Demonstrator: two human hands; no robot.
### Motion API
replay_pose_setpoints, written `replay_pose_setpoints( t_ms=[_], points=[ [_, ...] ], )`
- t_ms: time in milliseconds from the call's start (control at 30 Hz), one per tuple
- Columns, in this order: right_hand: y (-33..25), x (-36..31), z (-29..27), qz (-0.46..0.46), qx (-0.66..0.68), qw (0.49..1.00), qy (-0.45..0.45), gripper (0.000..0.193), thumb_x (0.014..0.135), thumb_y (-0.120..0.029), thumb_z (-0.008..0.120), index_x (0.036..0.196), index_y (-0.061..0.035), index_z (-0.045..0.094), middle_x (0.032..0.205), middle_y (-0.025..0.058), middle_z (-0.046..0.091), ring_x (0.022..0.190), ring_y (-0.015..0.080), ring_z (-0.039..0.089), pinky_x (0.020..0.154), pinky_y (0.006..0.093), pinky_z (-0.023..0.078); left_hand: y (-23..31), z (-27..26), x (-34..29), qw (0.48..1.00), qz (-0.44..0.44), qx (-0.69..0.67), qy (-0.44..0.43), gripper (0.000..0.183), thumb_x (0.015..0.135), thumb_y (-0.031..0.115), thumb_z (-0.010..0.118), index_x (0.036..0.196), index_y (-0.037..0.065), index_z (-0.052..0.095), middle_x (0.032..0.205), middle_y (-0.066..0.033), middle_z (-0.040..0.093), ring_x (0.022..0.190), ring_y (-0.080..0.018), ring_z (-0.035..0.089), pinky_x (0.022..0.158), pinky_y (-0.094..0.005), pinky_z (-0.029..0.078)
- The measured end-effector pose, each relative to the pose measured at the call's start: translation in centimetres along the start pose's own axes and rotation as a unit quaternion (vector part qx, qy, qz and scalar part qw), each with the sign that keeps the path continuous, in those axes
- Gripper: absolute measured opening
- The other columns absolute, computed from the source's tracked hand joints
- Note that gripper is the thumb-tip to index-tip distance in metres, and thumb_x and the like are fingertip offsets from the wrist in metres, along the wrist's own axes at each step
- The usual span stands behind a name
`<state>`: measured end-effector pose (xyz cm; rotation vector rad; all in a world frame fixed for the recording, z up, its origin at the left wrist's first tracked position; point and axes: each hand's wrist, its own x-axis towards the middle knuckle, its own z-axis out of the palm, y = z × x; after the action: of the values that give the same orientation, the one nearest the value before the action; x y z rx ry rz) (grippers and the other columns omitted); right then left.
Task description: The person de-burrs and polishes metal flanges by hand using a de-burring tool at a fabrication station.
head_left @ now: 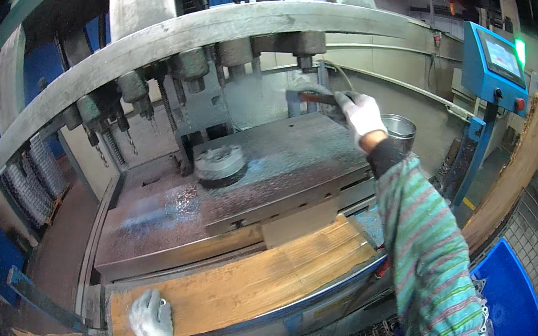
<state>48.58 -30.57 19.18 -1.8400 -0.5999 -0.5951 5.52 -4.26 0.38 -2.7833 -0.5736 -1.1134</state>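
Observation:
My right hand [359, 114], in a white glove, reaches far over the metal machine table [298, 155] and grips a brush with a dark handle [312, 97] near the back of the bed. My left hand [152, 320], also gloved in white, rests on the near left end of a wooden board [254, 281] that lies along the front of the machine. A round metal part [219, 163] sits on the table under a row of drill spindles [156, 95]. Metal chips are scattered over the table's left side.
A metal can [400, 129] stands just behind my right wrist. A blue control panel with a screen [497, 62] is on a post at the right. A wooden plank [516, 173] leans at the right, and a blue bin [511, 315] stands below it.

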Motion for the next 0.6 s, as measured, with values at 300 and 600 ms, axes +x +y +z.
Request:
replay_pose_setpoints(
  t_ms=[300,600],
  points=[
    [-3.8,-5.0,-0.8,0.022,0.160,0.985,-0.064,0.030,0.085,-0.025,0.054,0.093,0.0025,0.062,0.075,0.0099,0.065,0.060,0.0131,0.059,0.056,0.0249,0.047,-1.9,1.2,-1.5,0.999,-0.010,0.007,0.053,0.031,0.071,0.010,0.060,0.100,0.002,0.058,0.102,-0.0167,0.057,0.093,-0.0338,0.052,0.081,-0.0424,0.039],
    [-0.3,-1.2,7.9,-0.069,0.074,0.992,0.071,0.030,0.083,-0.023,0.056,0.094,0.0044,0.059,0.084,0.0208,0.062,0.078,0.0294,0.060,0.069,0.0325,0.047,-0.4,1.0,0.5,0.999,-0.032,-0.030,-0.006,0.032,0.070,0.013,0.061,0.101,0.002,0.058,0.102,-0.0165,0.056,0.093,-0.0344,0.052,0.081,-0.0429,0.040]
  ],
)
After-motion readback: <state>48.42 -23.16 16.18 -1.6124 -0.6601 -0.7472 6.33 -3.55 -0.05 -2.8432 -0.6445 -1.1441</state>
